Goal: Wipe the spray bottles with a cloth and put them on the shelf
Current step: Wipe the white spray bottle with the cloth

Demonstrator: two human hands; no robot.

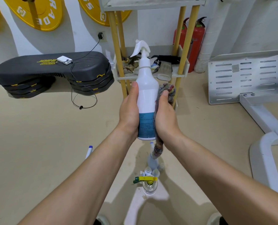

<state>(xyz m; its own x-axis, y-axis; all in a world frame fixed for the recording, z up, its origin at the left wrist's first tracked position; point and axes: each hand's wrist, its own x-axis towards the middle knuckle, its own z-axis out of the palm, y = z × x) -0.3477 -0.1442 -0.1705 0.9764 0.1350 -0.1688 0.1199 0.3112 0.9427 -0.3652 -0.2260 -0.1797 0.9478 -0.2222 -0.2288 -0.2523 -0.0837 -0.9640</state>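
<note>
1. Spray bottle [147,95]: white with a teal label band, held upright in mid-air at the centre of view. It is in front of the shelf [183,69] at 12 o'clock and not yet on it.
2. The left hand [129,109] grips its body from 9 o'clock, thumb lying up the side. The right hand [165,117] clutches the cloth [166,90] and presses it to the 3 o'clock flank.
3. To wipe well, I would hold firm with the left hand and turn the bottle so the cloth covers the whole round. Then do the neck and trigger. The cloth's tail hangs below the base and is best gathered up.
4. Other bottles [151,161] wait on the floor at 6 o'clock.
5. The label print is too small to read. The yellow plate [37,12] at 11 o'clock shows "RADE", and the second plate [89,7] shows "55". The step platform [54,67] at 9 o'clock has an upside-down yellow logo I cannot read.
</note>
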